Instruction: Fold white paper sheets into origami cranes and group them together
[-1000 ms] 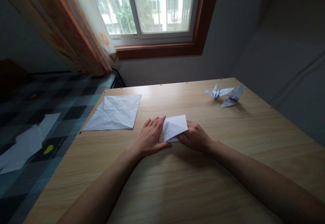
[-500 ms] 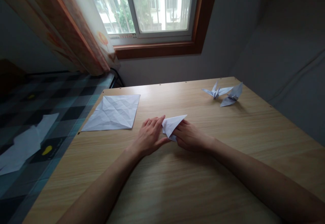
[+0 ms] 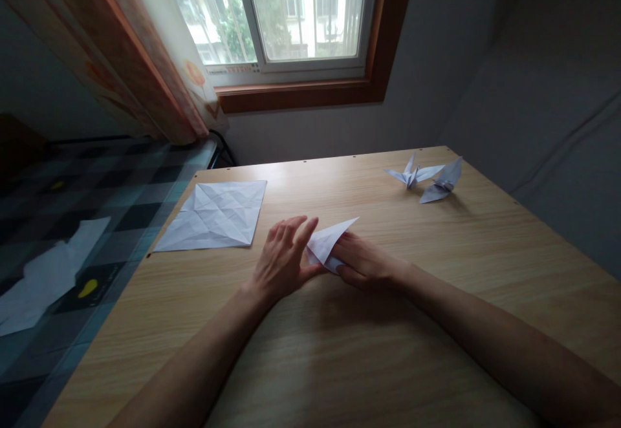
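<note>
A white folded paper (image 3: pixel 328 242) with a pointed flap sticking up to the right is between my two hands, just above the wooden table. My right hand (image 3: pixel 363 260) is closed on its right side, with some fingers hidden behind the flap. On the other side, my left hand (image 3: pixel 284 260) has its fingers raised and apart; its thumb reaches to the paper's lower edge and seems to touch it. Two folded paper cranes, one (image 3: pixel 411 174) left of the other (image 3: pixel 442 183), stand at the far right of the table.
A creased white sheet (image 3: pixel 218 214) lies flat on the table's left (image 3: pixel 184 311). Beyond the left edge, more white paper (image 3: pixel 43 279) rests on a checked cloth (image 3: pixel 130 176). A window (image 3: pixel 305 14) with an orange curtain (image 3: pixel 150 46) is behind.
My left fingers have lifted off the paper and spread, while the thumb stays near its lower edge. The folded paper has tilted slightly in my right hand.
</note>
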`<state>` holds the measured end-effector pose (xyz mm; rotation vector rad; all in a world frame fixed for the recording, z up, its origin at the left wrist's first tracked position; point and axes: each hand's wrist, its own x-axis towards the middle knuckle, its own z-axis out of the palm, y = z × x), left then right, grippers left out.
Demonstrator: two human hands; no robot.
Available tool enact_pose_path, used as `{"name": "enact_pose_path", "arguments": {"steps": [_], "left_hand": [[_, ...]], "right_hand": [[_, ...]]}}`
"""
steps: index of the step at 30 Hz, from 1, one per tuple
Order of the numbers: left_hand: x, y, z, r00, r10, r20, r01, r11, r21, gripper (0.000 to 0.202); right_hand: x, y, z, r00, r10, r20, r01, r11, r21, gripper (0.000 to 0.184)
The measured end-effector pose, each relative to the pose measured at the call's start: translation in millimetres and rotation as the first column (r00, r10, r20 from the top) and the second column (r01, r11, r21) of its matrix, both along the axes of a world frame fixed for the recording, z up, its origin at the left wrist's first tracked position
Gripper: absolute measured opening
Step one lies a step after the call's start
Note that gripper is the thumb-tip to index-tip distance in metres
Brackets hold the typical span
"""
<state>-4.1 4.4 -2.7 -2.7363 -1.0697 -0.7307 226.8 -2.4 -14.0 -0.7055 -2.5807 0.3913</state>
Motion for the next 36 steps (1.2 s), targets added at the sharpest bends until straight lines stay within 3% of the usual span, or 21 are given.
{"name": "enact_pose_path", "arguments": {"steps": [5,9,14,17,20,24,27,31,36], "left_hand": [[5,-10,2.5,0.967,-0.218,-0.129,0.243,0.944,0.224,0.032],[7,-16,3.4,0.961,-0.202,-0.191,0.246,0.936,0.251,0.01],[3,-17,3.9,0.963,-0.204,-0.176,0.251,0.916,0.312,0.007],[2,-17,3.3,0.968,-0.199,-0.152,0.235,0.932,0.275,0.008],[3,-16,2.9,0.974,-0.182,-0.138,0.208,0.956,0.206,0.015],[5,-16,4.5,0.976,-0.175,-0.128,0.203,0.948,0.245,0.014],[6,-16,5.5,0.981,-0.139,-0.138,0.173,0.946,0.275,0.01],[7,-17,4.9,0.986,-0.122,-0.112,0.143,0.969,0.201,0.012],[10,-19,5.7,0.982,-0.132,-0.137,0.16,0.964,0.213,0.012]], "right_hand": [[0,0,0.6,0.998,0.007,-0.061,-0.009,0.999,-0.032,0.035],[1,0,-0.5,0.999,0.008,-0.04,-0.01,0.999,-0.039,0.043],[6,0,1.0,1.0,0.005,0.002,-0.005,0.994,-0.106,0.047],[14,-1,2.5,1.0,-0.014,-0.006,0.013,0.991,-0.13,0.049],[25,0,2.8,0.997,-0.081,-0.006,0.081,0.996,-0.047,0.051],[32,1,1.4,0.988,-0.151,-0.012,0.152,0.987,0.048,0.047],[29,2,-0.6,0.993,-0.104,-0.057,0.106,0.993,0.042,0.041],[23,0,-2.1,0.994,-0.01,-0.109,0.013,1.0,0.028,0.039],[20,-4,1.0,0.988,-0.002,-0.154,0.004,1.0,0.009,0.025]]}}
